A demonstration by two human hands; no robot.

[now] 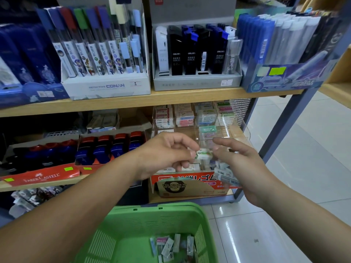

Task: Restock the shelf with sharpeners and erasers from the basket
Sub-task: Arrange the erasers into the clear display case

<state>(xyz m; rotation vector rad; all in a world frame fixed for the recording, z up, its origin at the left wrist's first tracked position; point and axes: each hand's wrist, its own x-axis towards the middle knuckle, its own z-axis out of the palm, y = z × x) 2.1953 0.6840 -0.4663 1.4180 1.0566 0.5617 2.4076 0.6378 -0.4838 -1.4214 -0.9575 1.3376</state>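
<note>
Stationery-shop aisle: wooden shelf boards on a grey metal frame over glossy white floor tiles, with a green slotted plastic basket low in front holding loose wrapped erasers. Pinching a small white eraser with green print between thumb and fingertips of the left hand, just before the clear acrylic compartment display of stacked erasers on the middle shelf. Facing it with the right hand, thumb and forefinger loosely spread, blurred barcoded packets against the palm; cannot tell how those are held.
</note>
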